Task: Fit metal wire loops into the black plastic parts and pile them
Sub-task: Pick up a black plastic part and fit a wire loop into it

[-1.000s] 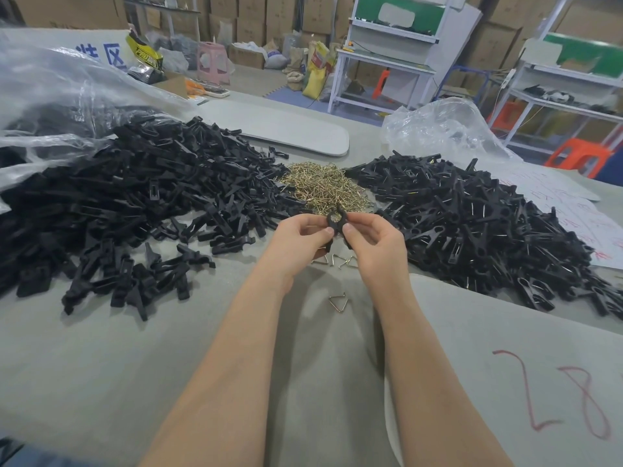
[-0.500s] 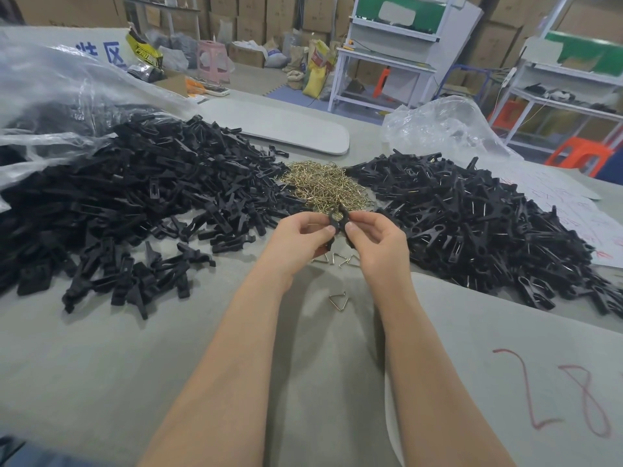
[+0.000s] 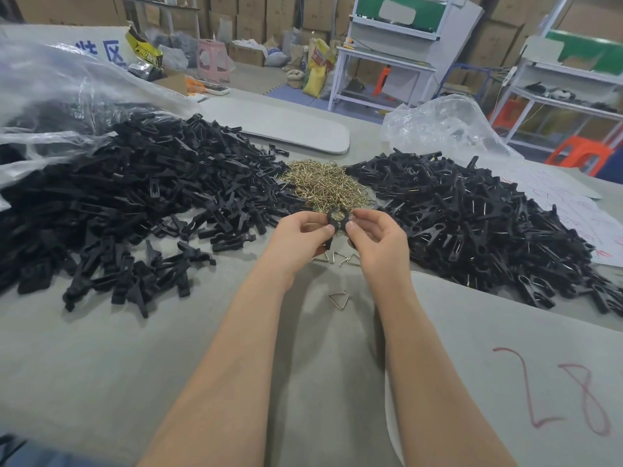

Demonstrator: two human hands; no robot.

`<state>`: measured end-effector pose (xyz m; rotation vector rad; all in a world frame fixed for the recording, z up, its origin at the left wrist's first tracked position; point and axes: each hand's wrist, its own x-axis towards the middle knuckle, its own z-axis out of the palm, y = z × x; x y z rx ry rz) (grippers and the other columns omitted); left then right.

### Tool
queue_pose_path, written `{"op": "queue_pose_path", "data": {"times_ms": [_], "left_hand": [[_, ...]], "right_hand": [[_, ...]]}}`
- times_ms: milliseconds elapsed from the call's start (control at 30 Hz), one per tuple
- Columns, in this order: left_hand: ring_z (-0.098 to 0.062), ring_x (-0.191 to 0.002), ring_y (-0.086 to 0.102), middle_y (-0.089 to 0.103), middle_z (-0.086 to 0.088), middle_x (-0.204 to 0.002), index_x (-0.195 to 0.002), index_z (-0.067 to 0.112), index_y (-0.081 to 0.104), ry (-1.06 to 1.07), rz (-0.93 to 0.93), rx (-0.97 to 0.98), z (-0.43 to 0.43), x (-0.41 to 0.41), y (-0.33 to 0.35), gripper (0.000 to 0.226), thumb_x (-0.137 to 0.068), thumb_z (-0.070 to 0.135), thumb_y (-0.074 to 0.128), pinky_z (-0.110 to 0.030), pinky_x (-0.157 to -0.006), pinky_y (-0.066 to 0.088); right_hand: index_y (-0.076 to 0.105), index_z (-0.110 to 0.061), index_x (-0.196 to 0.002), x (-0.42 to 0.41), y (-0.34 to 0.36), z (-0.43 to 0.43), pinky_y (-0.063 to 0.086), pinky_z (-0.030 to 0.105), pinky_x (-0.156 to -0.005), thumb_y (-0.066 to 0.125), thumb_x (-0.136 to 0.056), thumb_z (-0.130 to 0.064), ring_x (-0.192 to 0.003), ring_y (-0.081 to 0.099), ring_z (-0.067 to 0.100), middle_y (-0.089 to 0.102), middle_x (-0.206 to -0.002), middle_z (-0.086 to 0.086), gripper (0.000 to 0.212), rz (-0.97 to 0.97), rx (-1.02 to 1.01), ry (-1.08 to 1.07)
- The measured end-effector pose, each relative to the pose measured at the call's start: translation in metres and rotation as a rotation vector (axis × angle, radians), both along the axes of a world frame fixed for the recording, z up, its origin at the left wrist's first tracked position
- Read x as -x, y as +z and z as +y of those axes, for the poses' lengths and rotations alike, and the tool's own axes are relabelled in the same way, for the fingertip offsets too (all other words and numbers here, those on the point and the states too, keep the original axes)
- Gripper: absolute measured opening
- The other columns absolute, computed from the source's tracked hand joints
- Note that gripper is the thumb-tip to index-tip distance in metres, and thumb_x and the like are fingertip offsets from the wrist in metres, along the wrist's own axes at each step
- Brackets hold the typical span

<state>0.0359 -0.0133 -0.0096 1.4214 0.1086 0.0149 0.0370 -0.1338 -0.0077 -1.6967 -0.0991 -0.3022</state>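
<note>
Stacked cardboard boxes (image 3: 256,11) (rear wall) — white shelving (image 3: 387,59), orange stool (image 3: 578,153)

Heaped black plastic parts (image 3: 135,203): matt, with a faint sheen. Wire loops (image 3: 323,187): brassy metal, bright and glinting. Table (image 3: 101,365) cover is grey, matt, felt-like cloth; the bag (image 3: 50,96) at its far-left edge is clear plastic film, glossy, crinkled.

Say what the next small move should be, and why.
Probably finish the fit before piling: left hand and right hand both pinch the black part above the table, and no wire shows in it, unlike the parts in the right pile.
</note>
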Motion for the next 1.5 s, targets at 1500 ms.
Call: {"op": "queue_pose_path", "data": {"times_ms": [1500], "left_hand": [[-0.012, -0.076, 0.061, 0.066, -0.001, -0.082, -0.090, 0.016, 0.064, -0.004, -0.021, 0.023, 0.0019, 0.0008, -0.0010, 0.016, -0.091, 0.002, 0.057, -0.028, -0.085, 0.053]], "right_hand": [[0.059, -0.012, -0.096, -0.0005, -0.0013, 0.0015, 0.054, 0.027, -0.079, 0.059, -0.089, 0.001, -0.086, 0.066, 0.024, 0.066, -0.096, 0.015, 0.015, 0.049, -0.081, 0.055]]}}
